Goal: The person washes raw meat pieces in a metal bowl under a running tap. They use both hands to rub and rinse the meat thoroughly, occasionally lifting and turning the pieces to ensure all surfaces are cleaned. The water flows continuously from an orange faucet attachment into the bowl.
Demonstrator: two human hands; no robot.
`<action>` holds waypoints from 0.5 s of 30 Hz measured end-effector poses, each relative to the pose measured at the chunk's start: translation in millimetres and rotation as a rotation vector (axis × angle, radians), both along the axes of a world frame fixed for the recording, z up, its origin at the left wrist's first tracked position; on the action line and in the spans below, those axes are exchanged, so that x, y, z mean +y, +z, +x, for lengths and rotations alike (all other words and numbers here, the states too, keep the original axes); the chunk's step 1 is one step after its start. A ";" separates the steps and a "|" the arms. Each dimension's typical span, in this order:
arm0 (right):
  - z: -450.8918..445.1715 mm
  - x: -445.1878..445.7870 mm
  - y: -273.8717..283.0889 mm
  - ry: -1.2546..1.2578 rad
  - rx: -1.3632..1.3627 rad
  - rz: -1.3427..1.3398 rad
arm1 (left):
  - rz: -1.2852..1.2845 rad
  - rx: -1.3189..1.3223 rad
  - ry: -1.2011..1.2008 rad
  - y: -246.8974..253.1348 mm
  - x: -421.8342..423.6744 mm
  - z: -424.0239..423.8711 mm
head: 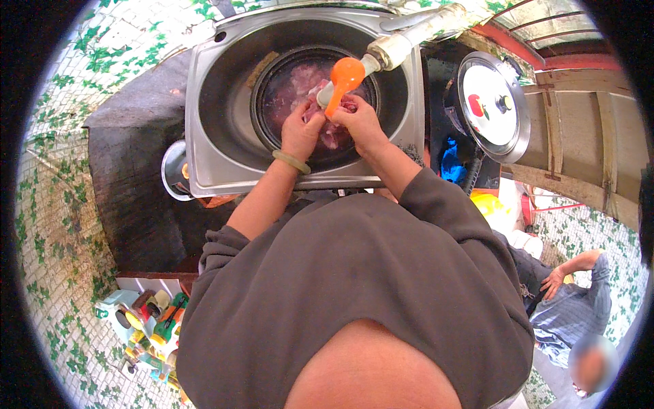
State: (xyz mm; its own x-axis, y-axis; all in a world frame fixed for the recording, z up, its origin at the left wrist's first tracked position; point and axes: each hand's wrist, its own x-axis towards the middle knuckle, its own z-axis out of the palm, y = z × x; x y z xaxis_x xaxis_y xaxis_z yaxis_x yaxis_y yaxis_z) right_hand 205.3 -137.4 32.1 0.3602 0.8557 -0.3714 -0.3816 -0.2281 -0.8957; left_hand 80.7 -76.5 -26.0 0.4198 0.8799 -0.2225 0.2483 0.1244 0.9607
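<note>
Raw meat (304,81) lies in a dark round bowl (259,118) inside a stainless steel sink (225,120). My left hand (301,130) and my right hand (360,122) are close together over the bowl, gripping a piece of raw meat (329,135) between them. Directly above, a white tap (393,50) with an orange lever (346,76) reaches over from the upper right. The tap's spout and lever hide part of the fingers and of the held piece. A pale bangle circles my left wrist.
A tan block, perhaps a sponge (262,69), rests beside the bowl. On the right stands a pan with a lid (490,105), near a blue cloth or bag (452,162). Steel wool (410,152) sits at the sink's right corner. Another person (572,301) is behind at lower right.
</note>
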 end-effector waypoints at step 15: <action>9.4 25.2 9.0 0.026 0.106 0.158 | -0.052 -0.500 0.089 14.3 3.7 17.2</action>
